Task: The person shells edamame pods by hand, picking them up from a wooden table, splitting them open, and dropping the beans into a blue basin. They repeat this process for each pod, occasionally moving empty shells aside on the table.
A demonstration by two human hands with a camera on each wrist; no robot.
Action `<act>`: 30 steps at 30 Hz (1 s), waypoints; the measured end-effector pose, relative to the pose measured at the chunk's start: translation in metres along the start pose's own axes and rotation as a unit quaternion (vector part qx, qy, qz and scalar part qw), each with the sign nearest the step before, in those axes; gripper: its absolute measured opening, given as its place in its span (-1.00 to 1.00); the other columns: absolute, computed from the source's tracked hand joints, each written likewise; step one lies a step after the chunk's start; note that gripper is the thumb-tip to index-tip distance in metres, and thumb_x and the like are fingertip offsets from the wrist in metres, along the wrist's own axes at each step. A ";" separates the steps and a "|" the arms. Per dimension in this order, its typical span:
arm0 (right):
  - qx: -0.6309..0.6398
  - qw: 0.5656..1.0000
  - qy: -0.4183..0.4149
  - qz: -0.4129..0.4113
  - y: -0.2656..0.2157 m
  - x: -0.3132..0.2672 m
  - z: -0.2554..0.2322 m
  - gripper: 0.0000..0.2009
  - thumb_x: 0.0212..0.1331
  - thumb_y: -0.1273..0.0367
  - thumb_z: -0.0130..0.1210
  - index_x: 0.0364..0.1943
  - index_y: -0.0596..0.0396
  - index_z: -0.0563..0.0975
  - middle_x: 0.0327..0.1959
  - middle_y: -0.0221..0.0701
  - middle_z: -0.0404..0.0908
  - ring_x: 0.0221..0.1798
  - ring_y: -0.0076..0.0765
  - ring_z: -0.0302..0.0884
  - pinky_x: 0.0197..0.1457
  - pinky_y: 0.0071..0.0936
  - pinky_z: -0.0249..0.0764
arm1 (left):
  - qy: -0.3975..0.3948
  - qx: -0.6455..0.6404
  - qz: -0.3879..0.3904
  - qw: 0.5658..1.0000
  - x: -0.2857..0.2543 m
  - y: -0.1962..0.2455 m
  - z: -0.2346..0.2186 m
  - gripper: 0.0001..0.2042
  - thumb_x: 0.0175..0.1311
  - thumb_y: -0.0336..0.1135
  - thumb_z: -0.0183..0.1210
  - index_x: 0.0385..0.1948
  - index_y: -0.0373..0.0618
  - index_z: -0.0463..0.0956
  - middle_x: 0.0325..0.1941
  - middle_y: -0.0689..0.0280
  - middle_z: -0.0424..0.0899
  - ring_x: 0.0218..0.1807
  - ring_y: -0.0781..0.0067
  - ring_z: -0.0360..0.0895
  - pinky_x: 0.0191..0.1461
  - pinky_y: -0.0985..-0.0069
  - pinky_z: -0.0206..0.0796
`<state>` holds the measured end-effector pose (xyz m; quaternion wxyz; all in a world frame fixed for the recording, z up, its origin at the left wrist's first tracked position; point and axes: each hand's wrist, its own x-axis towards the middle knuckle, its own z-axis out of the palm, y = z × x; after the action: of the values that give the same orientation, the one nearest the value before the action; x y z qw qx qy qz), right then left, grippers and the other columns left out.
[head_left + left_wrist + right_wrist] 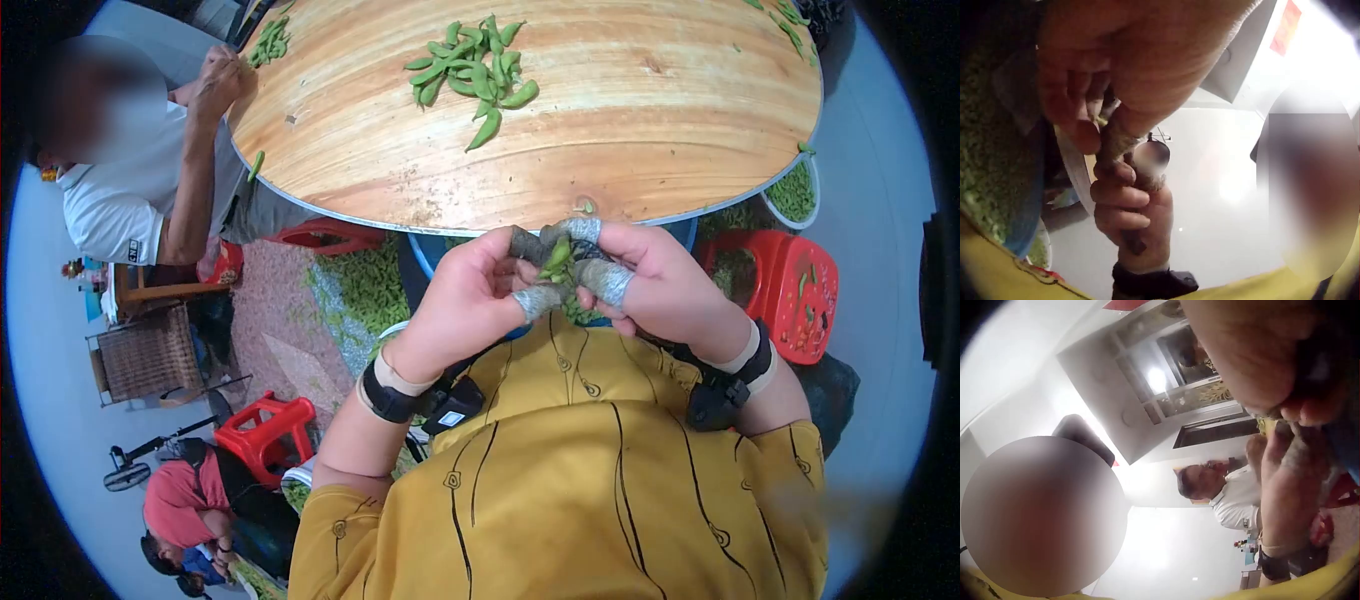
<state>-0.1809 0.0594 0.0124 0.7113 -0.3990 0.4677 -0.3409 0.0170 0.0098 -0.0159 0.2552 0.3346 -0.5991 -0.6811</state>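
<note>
In the head view both hands meet at the table's near edge, over the lap. Between the fingertips is a green soybean pod (558, 255). My left hand (462, 292) pinches it from one side, and my right hand (672, 285) from the other. Grey tape wraps the thumb and forefinger of each hand, dark-stained in places. Just beyond the fingers, a small pod piece (585, 207) lies on the table. The left wrist view has the left hand (1129, 69) above the right; the pod is mostly hidden there by the fingers.
On the wooden table (600, 150) lies a pile of soybean pods (480, 70). Below its edge is a blue tub (425, 258), partly hidden. A red stool (800, 300) and a white bucket of green beans (795, 190) stand at right. Another person (140, 170) sits at left.
</note>
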 end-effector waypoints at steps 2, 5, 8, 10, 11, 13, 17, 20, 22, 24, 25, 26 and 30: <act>-0.026 1.000 0.011 0.010 -0.006 -0.001 0.003 -0.72 0.17 0.47 -0.13 -0.05 0.03 0.50 -0.50 -0.58 0.47 -0.65 -0.75 0.28 -0.64 -0.74 0.23 | 0.022 0.147 0.038 0.988 -0.002 0.004 0.000 -0.83 0.13 -0.44 0.22 -0.26 -0.23 0.47 -0.53 0.30 0.52 -0.53 0.56 0.47 -0.47 0.54 0.34; -0.051 0.998 0.028 0.017 -0.006 0.002 0.003 -0.71 0.15 0.49 -0.14 -0.07 0.06 0.51 -0.51 -0.57 0.49 -0.62 -0.74 0.35 -0.62 -0.72 0.30 | 0.063 0.399 0.160 0.901 -0.005 0.005 0.002 -0.83 0.08 -0.48 0.23 -0.30 -0.26 0.48 -0.52 0.27 0.51 -0.49 0.54 0.49 -0.44 0.48 0.36; -0.026 0.999 0.039 -0.002 0.003 0.004 0.003 -0.71 0.15 0.52 -0.14 -0.07 0.06 0.51 -0.52 -0.57 0.49 -0.62 -0.73 0.36 -0.61 -0.72 0.31 | 0.090 0.484 0.244 0.836 -0.003 0.001 0.006 -0.87 0.13 -0.47 0.18 -0.31 -0.28 0.48 -0.52 0.28 0.50 -0.49 0.54 0.49 -0.45 0.49 0.34; -0.004 0.999 0.042 -0.017 0.010 0.004 0.004 -0.71 0.15 0.52 -0.14 -0.08 0.06 0.52 -0.52 -0.56 0.50 -0.62 -0.73 0.35 -0.60 -0.73 0.30 | 0.099 0.470 0.246 0.842 -0.003 0.003 0.010 -0.89 0.18 -0.45 0.14 -0.31 -0.28 0.49 -0.52 0.31 0.50 -0.50 0.54 0.48 -0.47 0.51 0.32; -0.015 0.998 0.051 -0.031 0.015 0.004 0.005 -0.72 0.16 0.53 -0.13 -0.08 0.08 0.52 -0.51 -0.57 0.50 -0.59 -0.73 0.37 -0.57 -0.73 0.30 | 0.097 0.286 0.083 0.950 -0.005 0.008 0.013 -0.88 0.25 -0.43 0.07 -0.27 -0.28 0.48 -0.51 0.34 0.50 -0.51 0.55 0.46 -0.48 0.55 0.30; -0.024 0.997 0.064 -0.045 0.019 0.002 0.004 -0.73 0.16 0.53 -0.11 -0.08 0.09 0.52 -0.51 -0.57 0.50 -0.56 -0.72 0.39 -0.53 -0.72 0.30 | 0.085 0.085 -0.088 0.989 -0.004 0.011 0.011 -0.85 0.31 -0.40 0.01 -0.23 -0.28 0.47 -0.51 0.36 0.50 -0.53 0.56 0.44 -0.49 0.59 0.27; -0.139 0.969 0.100 -0.179 0.037 0.007 -0.006 -0.72 0.14 0.50 -0.01 -0.02 0.12 0.49 -0.48 -0.52 0.51 -0.51 -0.64 0.39 -0.47 -0.61 0.33 | -0.021 -0.180 -0.156 0.971 -0.004 0.009 0.004 -0.85 0.36 -0.43 -0.12 -0.24 -0.23 0.44 -0.48 0.39 0.52 -0.55 0.66 0.40 -0.50 0.69 0.25; -0.293 0.915 0.147 -0.235 0.022 0.001 -0.002 -0.75 0.05 0.45 0.09 -0.14 0.14 0.47 -0.46 -0.37 0.49 -0.47 -0.38 0.42 -0.40 -0.45 0.37 | -0.016 0.076 -0.090 0.993 -0.009 0.006 0.009 -0.84 0.31 -0.49 -0.10 -0.18 -0.25 0.44 -0.48 0.38 0.50 -0.54 0.65 0.37 -0.45 0.68 0.26; -0.347 0.900 0.160 -0.211 0.020 0.001 -0.001 -0.79 -0.05 0.42 0.15 -0.29 0.17 0.47 -0.46 -0.17 0.49 -0.42 -0.07 0.50 -0.31 -0.27 0.42 | -0.041 0.171 -0.054 0.983 -0.012 0.001 0.008 -0.87 0.29 -0.50 -0.08 -0.23 -0.25 0.43 -0.49 0.37 0.50 -0.53 0.64 0.39 -0.44 0.66 0.28; -0.487 0.819 0.132 -0.273 0.032 0.009 -0.006 -0.78 -0.12 0.40 0.19 -0.39 0.16 0.42 -0.45 -0.16 0.49 -0.35 0.08 0.48 -0.28 -0.18 0.42 | -0.080 0.323 0.026 0.942 -0.015 -0.002 0.004 -0.94 0.26 -0.51 -0.05 -0.34 -0.25 0.41 -0.53 0.33 0.51 -0.51 0.61 0.44 -0.42 0.61 0.33; -0.487 0.820 0.129 -0.272 0.035 0.009 -0.004 -0.78 -0.12 0.40 0.19 -0.39 0.16 0.42 -0.45 -0.16 0.49 -0.35 0.08 0.48 -0.28 -0.18 0.42 | -0.078 0.322 0.025 0.943 -0.018 -0.003 0.003 -0.94 0.26 -0.51 -0.05 -0.34 -0.25 0.41 -0.53 0.33 0.51 -0.51 0.61 0.44 -0.42 0.61 0.33; -0.492 0.825 0.119 -0.252 0.037 0.009 -0.002 -0.77 -0.13 0.40 0.19 -0.40 0.16 0.42 -0.45 -0.15 0.48 -0.32 0.09 0.48 -0.27 -0.15 0.42 | -0.081 0.340 0.031 0.936 -0.021 -0.006 0.002 -0.93 0.27 -0.50 -0.04 -0.35 -0.25 0.42 -0.53 0.32 0.52 -0.51 0.61 0.44 -0.43 0.61 0.33; -0.501 0.822 0.146 -0.227 0.050 0.015 -0.003 -0.78 -0.14 0.42 0.18 -0.39 0.16 0.43 -0.45 -0.14 0.48 -0.30 0.09 0.49 -0.24 -0.13 0.43 | 0.020 0.228 -0.106 0.968 -0.035 -0.015 -0.006 -0.90 0.29 -0.47 -0.03 -0.37 -0.25 0.46 -0.57 0.31 0.54 -0.57 0.61 0.44 -0.47 0.62 0.31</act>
<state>-0.1729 0.0682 -0.0389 0.2395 -0.7406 0.5690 -0.2654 0.0445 0.0344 -0.0261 0.1105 0.4589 -0.6948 -0.5427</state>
